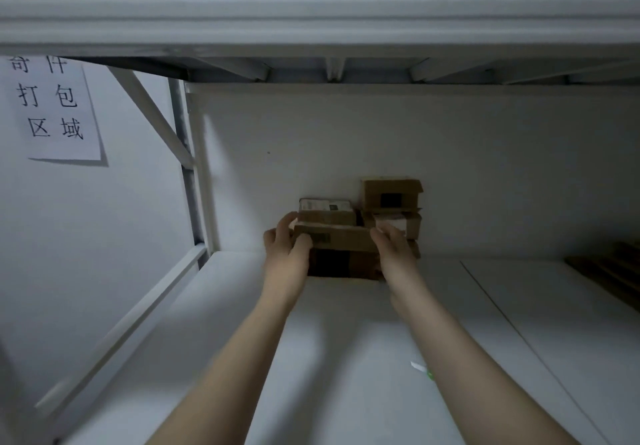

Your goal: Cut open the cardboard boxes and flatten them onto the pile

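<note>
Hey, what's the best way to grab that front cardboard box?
Take the front box by its two short ends, left hand from the left, right hand from the right. It lies broadside to you, with other boxes stacked close behind it.

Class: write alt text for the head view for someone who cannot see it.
The left hand and right hand hold the ends of a cardboard box on a white shelf. Behind it other boxes are stacked, and a paper sign hangs on the wall at left.
</note>
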